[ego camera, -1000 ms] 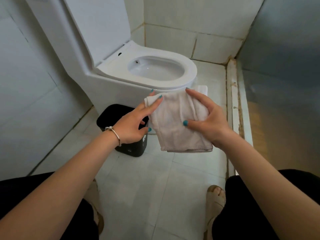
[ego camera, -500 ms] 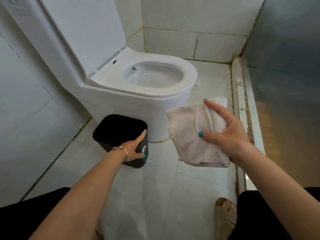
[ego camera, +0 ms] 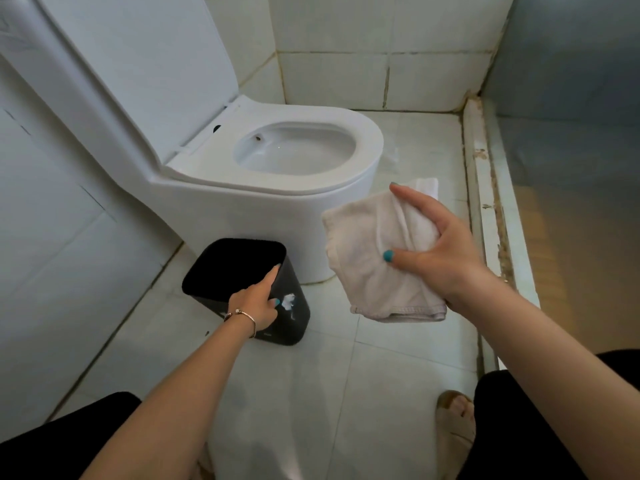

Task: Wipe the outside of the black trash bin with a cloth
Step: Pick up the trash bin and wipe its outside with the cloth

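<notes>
The black trash bin (ego camera: pixel 294 320) stands on the floor tiles in front of the toilet, its open top dark, a white smear on its near side. My left hand (ego camera: pixel 258 303) grips the bin's near rim, fingers over the edge and thumb on the outer wall. Off to the right, in the air above the floor, my right hand (ego camera: pixel 436 251) holds a folded off-white cloth (ego camera: pixel 367 258), thumb on its front and fingers behind. The cloth hangs apart from the bin.
A white toilet (ego camera: pixel 263 202) with its lid up stands just behind the bin. A tiled wall runs along the left, and a raised stained threshold (ego camera: pixel 485 188) borders the right. My knees and a sandalled foot (ego camera: pixel 453 424) are at the bottom edge.
My left hand left the cloth, dropped to the bin and took hold of its rim. My right hand carried the cloth to the right.
</notes>
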`<action>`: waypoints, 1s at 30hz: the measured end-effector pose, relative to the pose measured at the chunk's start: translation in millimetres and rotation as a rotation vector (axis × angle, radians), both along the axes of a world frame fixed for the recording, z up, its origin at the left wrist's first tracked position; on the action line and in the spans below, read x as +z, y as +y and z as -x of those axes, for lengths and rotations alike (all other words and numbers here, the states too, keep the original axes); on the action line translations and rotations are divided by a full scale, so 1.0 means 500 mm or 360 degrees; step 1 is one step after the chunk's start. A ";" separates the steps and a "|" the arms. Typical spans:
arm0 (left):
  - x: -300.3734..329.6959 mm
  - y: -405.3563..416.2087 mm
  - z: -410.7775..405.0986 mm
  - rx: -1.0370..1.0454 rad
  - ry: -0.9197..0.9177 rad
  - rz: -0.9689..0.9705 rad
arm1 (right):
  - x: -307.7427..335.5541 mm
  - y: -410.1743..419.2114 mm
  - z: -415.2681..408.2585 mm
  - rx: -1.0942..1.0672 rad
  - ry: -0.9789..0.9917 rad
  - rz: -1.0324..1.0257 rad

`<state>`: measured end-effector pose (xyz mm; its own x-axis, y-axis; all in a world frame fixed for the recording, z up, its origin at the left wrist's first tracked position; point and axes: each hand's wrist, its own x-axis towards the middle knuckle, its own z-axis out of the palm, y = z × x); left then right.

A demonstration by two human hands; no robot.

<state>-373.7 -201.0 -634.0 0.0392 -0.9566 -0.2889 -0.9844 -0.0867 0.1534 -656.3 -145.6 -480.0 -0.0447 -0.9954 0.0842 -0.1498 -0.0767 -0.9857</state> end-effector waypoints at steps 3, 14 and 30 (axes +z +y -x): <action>0.038 0.053 0.020 0.0092 0.0295 0.0110 | 0.004 0.006 0.001 0.0021 0.0009 0.0016; -0.023 0.195 0.110 0.0281 0.1224 0.0191 | 0.019 0.043 0.041 -0.0007 -0.0010 -0.0044; -0.015 0.233 0.087 0.0269 0.1014 0.0199 | 0.011 0.044 0.028 0.0008 0.0018 -0.0155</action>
